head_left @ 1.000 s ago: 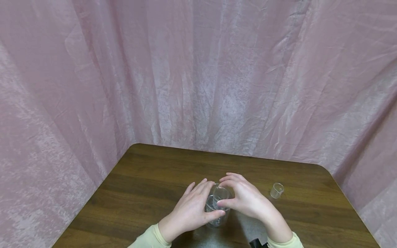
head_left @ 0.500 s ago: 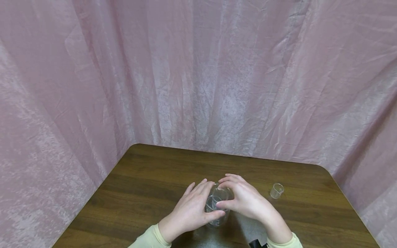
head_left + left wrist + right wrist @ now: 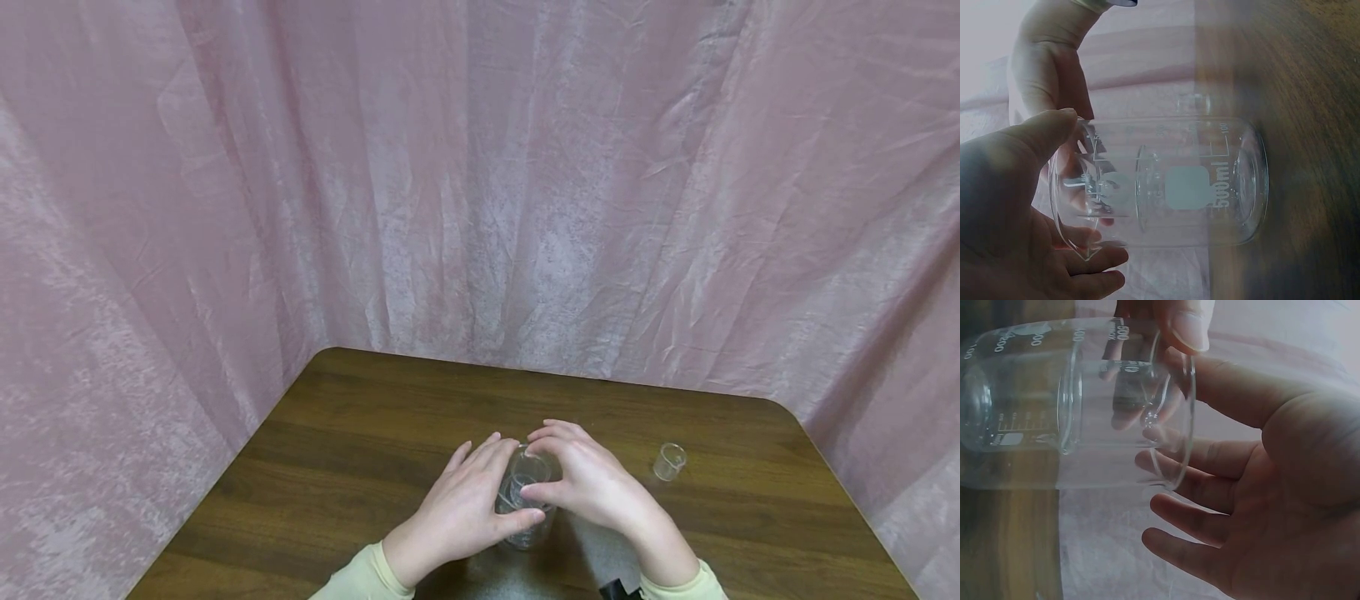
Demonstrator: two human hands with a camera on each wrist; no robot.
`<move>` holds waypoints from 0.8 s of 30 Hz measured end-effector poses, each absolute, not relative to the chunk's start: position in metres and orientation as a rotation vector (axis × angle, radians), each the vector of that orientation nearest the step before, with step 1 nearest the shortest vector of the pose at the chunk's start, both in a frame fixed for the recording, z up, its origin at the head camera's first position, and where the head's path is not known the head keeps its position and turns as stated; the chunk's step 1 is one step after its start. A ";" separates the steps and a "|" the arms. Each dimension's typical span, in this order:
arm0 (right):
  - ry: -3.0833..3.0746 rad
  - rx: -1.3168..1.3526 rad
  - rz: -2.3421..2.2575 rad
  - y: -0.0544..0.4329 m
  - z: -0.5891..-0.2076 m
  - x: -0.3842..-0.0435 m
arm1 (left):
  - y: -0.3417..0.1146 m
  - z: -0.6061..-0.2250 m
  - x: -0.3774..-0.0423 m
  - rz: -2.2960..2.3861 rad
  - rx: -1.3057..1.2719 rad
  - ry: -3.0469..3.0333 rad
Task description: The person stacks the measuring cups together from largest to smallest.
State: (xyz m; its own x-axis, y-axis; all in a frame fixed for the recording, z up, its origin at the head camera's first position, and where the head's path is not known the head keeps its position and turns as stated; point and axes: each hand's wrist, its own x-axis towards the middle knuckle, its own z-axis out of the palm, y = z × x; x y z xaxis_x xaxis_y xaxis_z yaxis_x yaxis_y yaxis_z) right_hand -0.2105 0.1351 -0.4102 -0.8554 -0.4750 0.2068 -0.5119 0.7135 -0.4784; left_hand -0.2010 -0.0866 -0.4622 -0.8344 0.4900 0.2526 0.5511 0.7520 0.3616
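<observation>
A large clear glass beaker [image 3: 1219, 187], printed 500ml, stands upright on the table. My left hand [image 3: 467, 504] grips it around the upper part, its thumb on the near side and its fingers on the far side. Inside the lower part sits a smaller glass beaker [image 3: 1067, 447], its rim well below the large one's. My right hand [image 3: 592, 479] hovers at the mouth of the large beaker with loosely bent fingers. In the right wrist view its thumb and fingertips overlap the rim, and no object shows between them.
A tiny glass beaker [image 3: 670, 462] stands on the brown wooden table [image 3: 420, 400] to the right of the hands. Pink curtains [image 3: 480, 183] hang behind the table and along its sides. A black device [image 3: 618, 590] sits at the right wrist.
The smaller beaker was higher, near the right fingers at the large beaker's mouth; it now sits lower inside, free of that hand. The left hand stays in place.
</observation>
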 end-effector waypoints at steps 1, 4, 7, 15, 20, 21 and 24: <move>-2.847 0.824 0.823 0.135 -0.411 -0.211 | -0.087 -0.462 -0.201 -0.645 -0.840 -2.806; -2.859 0.839 0.817 0.134 -0.412 -0.212 | -0.087 -0.462 -0.201 -0.649 -0.843 -2.800; -2.872 0.845 0.804 0.133 -0.413 -0.212 | -0.086 -0.461 -0.201 -0.657 -0.845 -2.798; -2.900 0.848 0.771 0.131 -0.414 -0.212 | -0.085 -0.460 -0.201 -0.662 -0.845 -2.791; -2.929 0.840 0.752 0.128 -0.412 -0.213 | -0.086 -0.461 -0.201 -0.657 -0.844 -2.788; -2.935 0.840 0.749 0.127 -0.412 -0.213 | -0.086 -0.461 -0.201 -0.655 -0.843 -2.790; -2.956 0.840 0.735 0.125 -0.410 -0.215 | -0.086 -0.461 -0.202 -0.656 -0.842 -2.796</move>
